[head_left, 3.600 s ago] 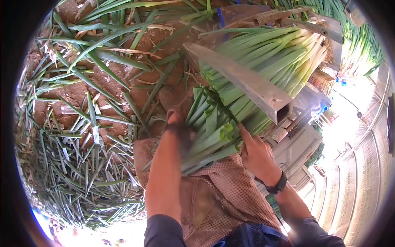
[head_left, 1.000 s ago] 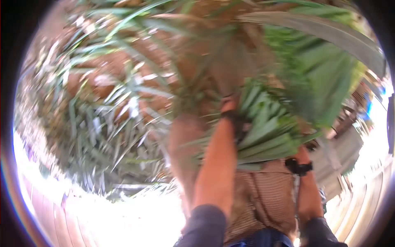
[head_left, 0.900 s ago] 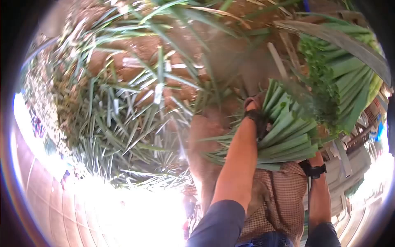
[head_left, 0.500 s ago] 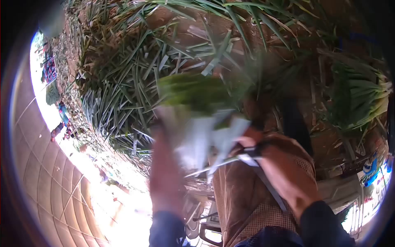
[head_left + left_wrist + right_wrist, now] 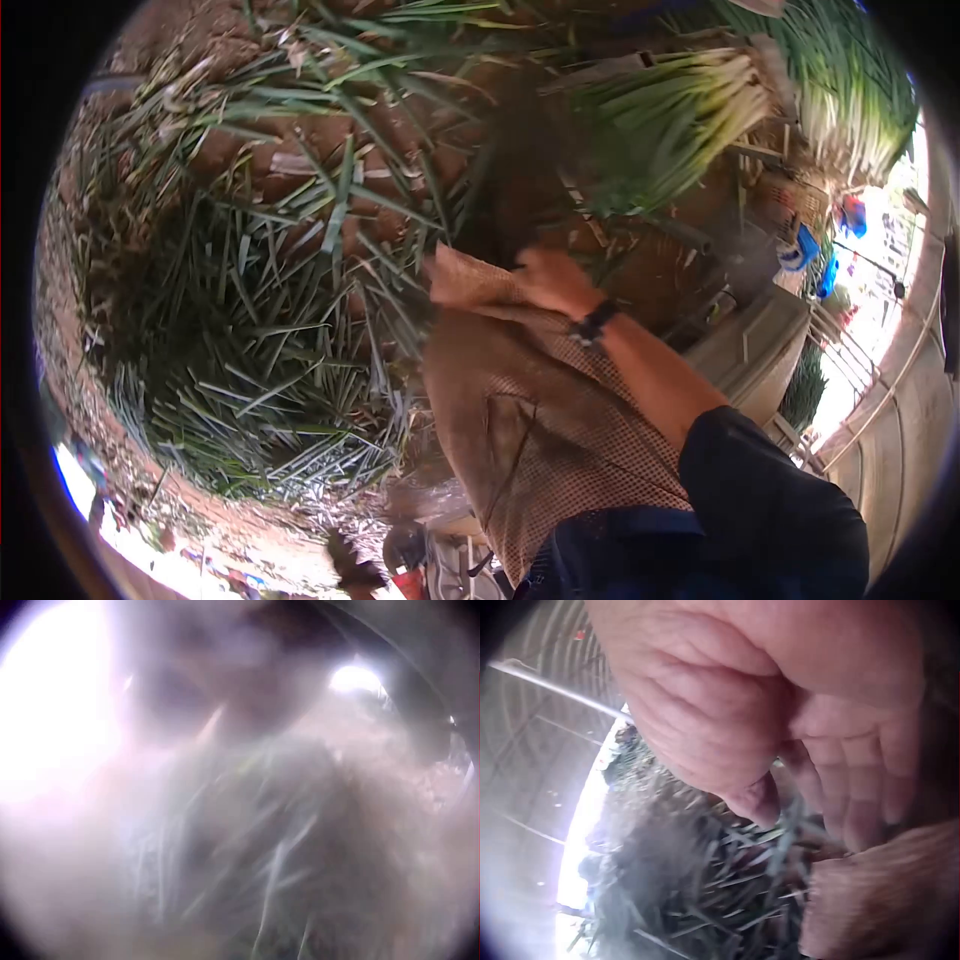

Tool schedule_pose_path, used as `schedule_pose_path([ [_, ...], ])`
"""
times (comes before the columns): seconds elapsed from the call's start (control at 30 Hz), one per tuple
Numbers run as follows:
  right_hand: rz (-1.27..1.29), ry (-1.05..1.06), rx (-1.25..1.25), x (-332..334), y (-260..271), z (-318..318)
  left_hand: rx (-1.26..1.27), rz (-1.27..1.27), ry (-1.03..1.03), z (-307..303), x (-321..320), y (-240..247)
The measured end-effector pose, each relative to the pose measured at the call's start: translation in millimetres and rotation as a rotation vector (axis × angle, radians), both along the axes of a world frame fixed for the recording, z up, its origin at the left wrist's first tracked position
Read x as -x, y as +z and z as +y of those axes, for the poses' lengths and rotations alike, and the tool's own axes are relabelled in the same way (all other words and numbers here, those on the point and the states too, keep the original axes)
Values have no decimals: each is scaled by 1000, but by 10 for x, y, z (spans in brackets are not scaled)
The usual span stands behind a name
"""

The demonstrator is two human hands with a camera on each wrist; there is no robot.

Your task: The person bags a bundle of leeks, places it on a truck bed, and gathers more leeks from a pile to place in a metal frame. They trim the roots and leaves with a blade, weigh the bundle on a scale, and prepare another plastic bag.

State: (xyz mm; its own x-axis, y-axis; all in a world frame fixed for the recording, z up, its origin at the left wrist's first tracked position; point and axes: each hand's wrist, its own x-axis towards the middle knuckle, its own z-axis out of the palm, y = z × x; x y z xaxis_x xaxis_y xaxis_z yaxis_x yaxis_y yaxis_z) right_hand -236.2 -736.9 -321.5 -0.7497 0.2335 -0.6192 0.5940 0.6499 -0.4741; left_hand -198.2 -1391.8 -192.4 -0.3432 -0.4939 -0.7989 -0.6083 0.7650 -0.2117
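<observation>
My right hand is over the front edge of a brown mesh cloth spread across my lap. In the right wrist view, the right hand's fingers hang extended beside a cloth edge, with nothing held between them. The left arm is outside the head view. In the left wrist view, what shows of my left hand is a dark blur at the top, above blurred cut leaves. At the far right of the head view lies a bundle of spring onions, pale root ends pointing right.
A heap of cut green leaves covers the ground to my left. More long spring onions lie at the back right. An orange crate and a pale box stand at the right. A dark leafy shape shows at the lower left.
The cut spring onion bundle has left my two hands and is out of the head view. The left arm has gone off the lower left; the right hand has moved forward over the cloth.
</observation>
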Motion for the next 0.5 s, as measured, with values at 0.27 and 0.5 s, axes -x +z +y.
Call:
schedule_pose_path([
  [0.27, -467, -394, -11, -2190, 547, 1442, -798, -178, 47, 2483, -505, -1015],
  [0.5, -419, -739, 242, -2749, 70, 1363, -746, 159, -384, 5352, 739, -1679],
])
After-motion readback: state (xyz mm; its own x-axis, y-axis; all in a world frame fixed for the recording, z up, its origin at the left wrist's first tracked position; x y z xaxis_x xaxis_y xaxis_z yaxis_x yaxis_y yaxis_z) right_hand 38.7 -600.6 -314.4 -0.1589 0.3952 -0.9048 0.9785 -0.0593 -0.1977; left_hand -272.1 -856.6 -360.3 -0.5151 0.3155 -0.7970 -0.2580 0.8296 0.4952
